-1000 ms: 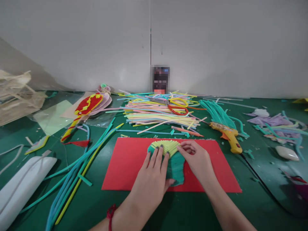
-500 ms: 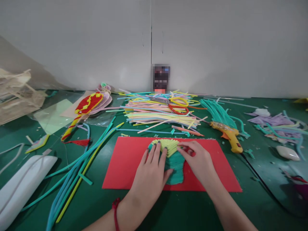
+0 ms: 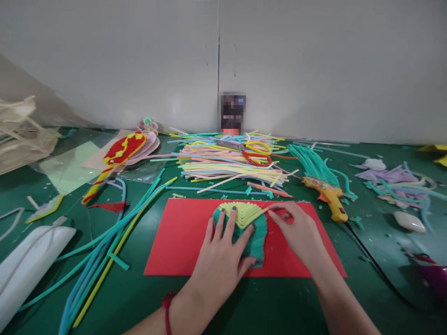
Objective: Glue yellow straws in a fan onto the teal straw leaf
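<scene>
A red board (image 3: 171,242) lies before me, with a green shape (image 3: 257,237) made of side-by-side strips on it. Yellow strips (image 3: 240,214) form a V-patterned patch over the shape's upper part. My left hand (image 3: 223,249) lies spread on the shape, its fingertips on the yellow patch and its thumb on the green. At the patch's right edge, my right hand (image 3: 296,228) pinches the end of a thin yellow strip (image 3: 262,213). That strip slants from the patch up to the fingertips. The left palm hides part of the green shape.
Behind the board, pastel strips (image 3: 226,172) lie piled under scissors (image 3: 256,152). A yellow glue gun (image 3: 328,195) with a black cord sits to the right, near green strips (image 3: 310,163). On the left are long loose strips (image 3: 104,251), a white case (image 3: 31,260) and a red-yellow fan shape (image 3: 125,149).
My right hand has moved slightly right, and the pinched yellow strip now shows. My left fingers have spread and shifted lower, uncovering more of the yellow patch.
</scene>
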A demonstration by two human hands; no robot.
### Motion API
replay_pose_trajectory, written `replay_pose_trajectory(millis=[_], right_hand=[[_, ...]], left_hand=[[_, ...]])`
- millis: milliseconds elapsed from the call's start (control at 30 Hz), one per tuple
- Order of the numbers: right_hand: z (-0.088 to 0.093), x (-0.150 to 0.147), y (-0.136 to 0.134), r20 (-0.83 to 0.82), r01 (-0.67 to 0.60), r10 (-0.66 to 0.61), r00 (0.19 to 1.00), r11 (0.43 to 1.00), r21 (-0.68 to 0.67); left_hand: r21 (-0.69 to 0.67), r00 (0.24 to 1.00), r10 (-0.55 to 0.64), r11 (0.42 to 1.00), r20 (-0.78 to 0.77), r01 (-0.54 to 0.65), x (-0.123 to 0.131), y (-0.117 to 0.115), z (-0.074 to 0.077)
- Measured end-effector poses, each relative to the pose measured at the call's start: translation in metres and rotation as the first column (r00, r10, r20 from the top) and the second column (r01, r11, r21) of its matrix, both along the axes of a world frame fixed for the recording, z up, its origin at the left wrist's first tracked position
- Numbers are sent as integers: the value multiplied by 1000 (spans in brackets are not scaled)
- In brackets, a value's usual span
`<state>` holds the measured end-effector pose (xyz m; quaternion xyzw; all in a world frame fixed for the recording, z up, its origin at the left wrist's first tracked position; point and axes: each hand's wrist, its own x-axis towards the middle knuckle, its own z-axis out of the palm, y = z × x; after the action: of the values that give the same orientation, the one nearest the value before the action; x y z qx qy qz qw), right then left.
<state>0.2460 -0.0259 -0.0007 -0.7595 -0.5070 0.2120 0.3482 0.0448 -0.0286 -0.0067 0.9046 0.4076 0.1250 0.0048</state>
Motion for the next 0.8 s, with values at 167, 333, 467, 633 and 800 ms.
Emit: replay_pose_trajectory(millis=[167, 333, 467, 633, 800], right_hand=[[3, -2, 0, -5, 55, -55, 998, 998, -42], [-1, -6, 2, -23, 15, -16, 1000, 999, -34], [-3, -3, 5, -115, 22, -26, 993, 999, -30], [8, -2, 7, -534, -30, 40, 844, 999, 27], [19, -7, 5, -708, 22, 71, 702, 992, 122]], left_hand=[[-20, 1000, -11, 1000, -16, 11, 0, -1, 0], [-14, 1000, -2, 1000, -5, 2, 1, 0, 0], [14, 1000, 8, 1000, 28, -8, 2, -3, 4], [185, 973, -90, 981, 211, 50, -2, 6, 15], [310, 940, -147, 949, 308, 47, -12, 30, 19]])
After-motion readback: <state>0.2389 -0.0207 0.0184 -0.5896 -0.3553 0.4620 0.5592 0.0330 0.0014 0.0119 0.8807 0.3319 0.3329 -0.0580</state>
